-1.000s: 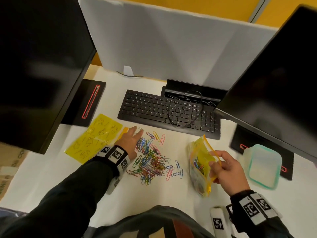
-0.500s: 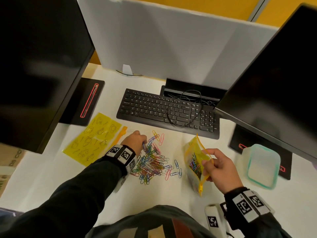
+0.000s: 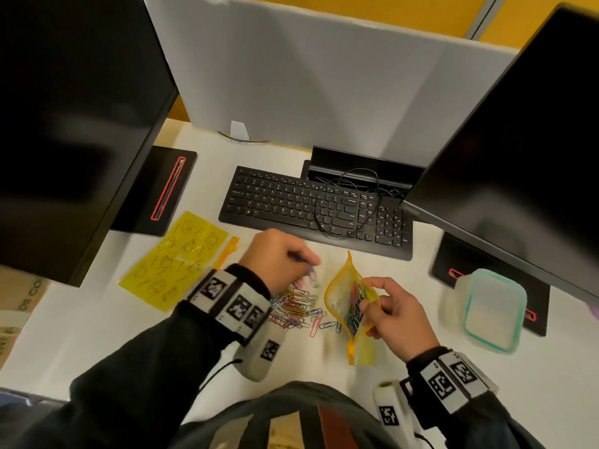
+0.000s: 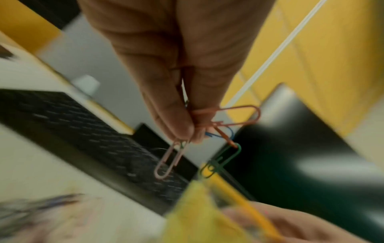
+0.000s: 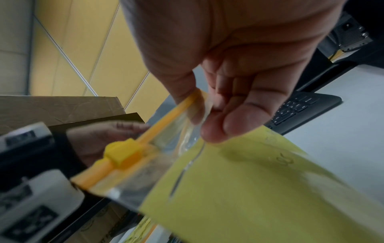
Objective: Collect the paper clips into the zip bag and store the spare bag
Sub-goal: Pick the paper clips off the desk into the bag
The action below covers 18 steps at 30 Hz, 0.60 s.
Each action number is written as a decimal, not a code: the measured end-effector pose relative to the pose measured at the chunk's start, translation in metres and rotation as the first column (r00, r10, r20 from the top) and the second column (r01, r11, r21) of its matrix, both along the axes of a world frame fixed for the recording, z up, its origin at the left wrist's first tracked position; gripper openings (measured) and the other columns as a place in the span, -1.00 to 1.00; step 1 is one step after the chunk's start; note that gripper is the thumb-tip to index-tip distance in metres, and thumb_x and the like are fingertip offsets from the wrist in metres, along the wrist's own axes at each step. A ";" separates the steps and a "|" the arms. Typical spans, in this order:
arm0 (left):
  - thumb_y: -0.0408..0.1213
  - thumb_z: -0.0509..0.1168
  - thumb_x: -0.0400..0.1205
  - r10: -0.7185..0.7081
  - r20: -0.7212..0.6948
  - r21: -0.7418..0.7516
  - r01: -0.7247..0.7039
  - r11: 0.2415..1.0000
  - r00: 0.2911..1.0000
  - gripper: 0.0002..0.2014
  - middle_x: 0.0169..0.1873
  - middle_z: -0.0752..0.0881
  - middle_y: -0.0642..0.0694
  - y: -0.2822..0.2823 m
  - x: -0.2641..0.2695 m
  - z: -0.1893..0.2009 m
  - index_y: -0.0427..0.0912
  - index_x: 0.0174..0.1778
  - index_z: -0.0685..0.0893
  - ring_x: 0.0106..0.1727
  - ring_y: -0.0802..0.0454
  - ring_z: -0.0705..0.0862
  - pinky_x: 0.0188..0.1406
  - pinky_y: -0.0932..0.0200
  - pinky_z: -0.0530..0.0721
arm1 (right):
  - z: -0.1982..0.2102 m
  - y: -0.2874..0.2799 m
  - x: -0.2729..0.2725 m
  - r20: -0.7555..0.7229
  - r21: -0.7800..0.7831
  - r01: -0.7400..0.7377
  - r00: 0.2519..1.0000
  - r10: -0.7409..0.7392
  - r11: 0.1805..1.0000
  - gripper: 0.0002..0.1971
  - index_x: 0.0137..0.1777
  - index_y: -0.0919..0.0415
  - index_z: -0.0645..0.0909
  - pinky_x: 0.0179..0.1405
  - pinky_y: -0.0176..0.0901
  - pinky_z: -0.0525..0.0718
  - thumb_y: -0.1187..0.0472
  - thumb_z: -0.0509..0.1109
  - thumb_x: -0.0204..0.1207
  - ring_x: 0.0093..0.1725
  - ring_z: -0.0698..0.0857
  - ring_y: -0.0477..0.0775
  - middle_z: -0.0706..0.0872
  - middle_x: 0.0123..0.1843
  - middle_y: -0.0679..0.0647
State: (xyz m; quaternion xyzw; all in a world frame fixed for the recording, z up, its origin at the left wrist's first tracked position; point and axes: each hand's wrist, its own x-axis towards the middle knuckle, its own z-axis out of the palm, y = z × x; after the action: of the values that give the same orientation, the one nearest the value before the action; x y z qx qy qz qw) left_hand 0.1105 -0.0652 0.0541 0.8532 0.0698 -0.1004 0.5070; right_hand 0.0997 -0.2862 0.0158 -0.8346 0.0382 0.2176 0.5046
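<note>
A heap of coloured paper clips (image 3: 296,307) lies on the white desk in front of the keyboard. My left hand (image 3: 285,259) hovers above the heap and pinches a few clips (image 4: 209,131) between thumb and fingers; pink, orange, blue and green ones dangle from it. My right hand (image 3: 389,311) pinches the rim of a yellow zip bag (image 3: 351,301), (image 5: 239,189), held with its mouth gaping toward the left hand and with several clips inside. Its orange slider (image 5: 122,155) sits at the near end of the zip. A second yellow bag (image 3: 175,259) lies flat at the left.
A black keyboard (image 3: 314,210) with a looped cable lies behind the clips. Two dark monitors overhang the desk at left and right. A lidded clear container (image 3: 489,309) with a teal rim stands at the right. A grey partition closes the back.
My left hand has closed on a few clips and lifted them off the heap toward the bag. The right hand has brought the bag left, nearer the heap, with its mouth wider.
</note>
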 end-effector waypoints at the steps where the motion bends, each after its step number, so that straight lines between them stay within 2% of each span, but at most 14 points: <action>1: -0.51 0.40 0.37 -0.055 0.014 -0.027 0.055 0.998 0.998 -0.83 -0.50 0.71 0.13 -0.014 -0.001 0.006 -0.15 -0.29 0.80 -0.55 0.37 0.62 -0.33 0.43 0.62 | 0.001 0.001 0.000 0.003 -0.004 -0.002 1.000 0.002 1.000 -0.68 0.01 -0.12 0.57 -0.51 -0.24 0.62 0.38 0.34 0.51 -0.56 0.62 0.01 0.62 -0.42 0.35; 3: -0.52 0.39 0.37 -0.143 0.036 -0.008 0.143 0.990 0.989 -0.82 -0.53 0.68 0.18 -0.040 -0.001 0.008 -0.16 -0.29 0.80 -0.55 0.39 0.58 -0.42 0.58 0.49 | 0.003 0.004 0.001 0.014 -0.014 -0.012 1.000 0.012 1.000 -0.64 0.00 -0.15 0.56 -0.50 -0.24 0.63 0.43 0.31 0.50 -0.58 0.65 0.00 0.68 -0.38 0.42; 4: -0.51 0.36 0.38 -0.171 0.043 0.038 0.170 0.985 0.984 -0.81 -0.47 0.73 0.11 -0.050 0.000 0.004 -0.14 -0.26 0.80 -0.47 0.36 0.60 -0.39 0.60 0.45 | 0.004 0.004 0.001 0.020 -0.019 -0.019 1.000 0.020 1.000 -0.60 -0.03 -0.17 0.56 -0.49 -0.23 0.64 0.45 0.29 0.49 -0.55 0.67 0.03 0.71 -0.35 0.43; 6: -0.49 0.27 0.44 -0.234 0.032 0.143 0.227 0.963 0.972 -0.75 -0.14 0.80 -0.08 -0.064 -0.001 -0.004 -0.12 -0.15 0.79 -0.18 0.20 0.68 -0.15 0.53 0.45 | 0.006 0.005 0.001 0.026 -0.027 -0.033 0.999 0.034 0.999 -0.56 -0.07 -0.21 0.56 -0.46 -0.20 0.68 0.47 0.25 0.47 -0.47 0.71 0.12 0.73 -0.34 0.40; 8: -0.51 0.20 0.46 -0.276 0.002 0.177 0.271 0.946 0.961 -0.68 0.07 0.75 -0.13 -0.068 -0.004 -0.008 -0.11 -0.05 0.77 0.07 -0.01 0.67 0.13 0.33 0.51 | 0.008 0.003 0.001 0.029 -0.041 -0.039 0.999 0.040 0.998 -0.54 -0.08 -0.23 0.55 -0.44 -0.18 0.69 0.47 0.24 0.46 -0.46 0.71 0.13 0.73 -0.36 0.37; 10: -0.53 0.17 0.44 -0.284 0.030 0.140 0.277 0.951 0.958 -0.64 0.09 0.74 -0.12 -0.064 -0.006 -0.005 -0.08 -0.06 0.77 0.12 -0.03 0.66 0.21 0.22 0.51 | 0.009 -0.001 0.002 0.031 -0.051 -0.024 0.999 0.026 0.998 -0.55 -0.09 -0.22 0.55 -0.46 -0.21 0.67 0.47 0.24 0.47 -0.51 0.68 0.01 0.73 -0.39 0.32; 13: -0.54 0.20 0.45 -0.164 0.120 0.073 0.156 0.985 0.979 -0.64 0.01 0.75 -0.07 -0.044 -0.007 -0.003 0.00 -0.15 0.77 -0.02 0.04 0.68 0.10 0.18 0.57 | 0.007 -0.009 0.004 0.037 -0.053 0.033 0.999 -0.031 0.998 -0.58 -0.09 -0.17 0.57 -0.47 -0.23 0.61 0.48 0.23 0.47 -0.59 0.64 -0.07 0.72 -0.43 0.29; 15: -0.50 0.26 0.47 -0.055 0.061 0.108 0.048 0.993 0.997 -0.67 0.01 0.70 0.01 -0.018 -0.009 -0.010 0.06 -0.13 0.73 -0.13 0.14 0.64 -0.05 0.27 0.59 | 0.004 -0.014 0.007 0.044 -0.060 0.063 0.997 -0.060 0.996 -0.61 -0.04 -0.08 0.61 -0.46 -0.18 0.59 0.49 0.22 0.46 -0.60 0.62 -0.02 0.71 -0.41 0.40; 16: -0.46 0.31 0.47 -0.035 -0.010 0.187 0.036 0.982 0.999 -0.71 0.06 0.66 0.01 -0.004 -0.013 -0.018 0.06 -0.06 0.69 -0.12 0.15 0.62 -0.04 0.30 0.57 | 0.004 -0.017 0.009 0.046 -0.066 0.074 0.996 -0.071 0.995 -0.64 -0.01 -0.02 0.62 -0.49 -0.21 0.58 0.49 0.22 0.47 -0.59 0.60 0.01 0.70 -0.39 0.45; 17: -0.37 0.38 0.45 -0.035 -0.112 0.299 0.067 0.952 0.993 -0.69 0.16 0.60 -0.03 0.009 -0.018 -0.029 0.05 0.05 0.64 -0.02 0.09 0.61 0.05 0.24 0.57 | 0.003 -0.019 0.010 0.048 -0.071 0.083 0.996 -0.079 0.994 -0.66 0.00 0.02 0.62 -0.53 -0.26 0.57 0.49 0.23 0.47 -0.58 0.60 0.02 0.70 -0.37 0.47; 18: -0.26 0.45 0.41 -0.034 -0.250 0.401 0.135 0.906 0.968 -0.56 0.28 0.51 -0.08 0.020 -0.026 -0.041 0.04 0.19 0.54 0.13 -0.01 0.58 0.17 0.12 0.57 | 0.003 -0.021 0.011 0.050 -0.074 0.089 0.995 -0.085 0.993 -0.67 0.01 0.02 0.62 -0.54 -0.28 0.56 0.48 0.24 0.48 -0.56 0.60 0.04 0.71 -0.37 0.46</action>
State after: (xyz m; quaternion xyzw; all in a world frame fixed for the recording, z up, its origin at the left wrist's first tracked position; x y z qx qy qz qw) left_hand 0.0841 -0.0454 0.0132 0.9253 0.1124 -0.2064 0.2975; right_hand 0.1103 -0.3075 0.0188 -0.8557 0.0711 0.1743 0.4821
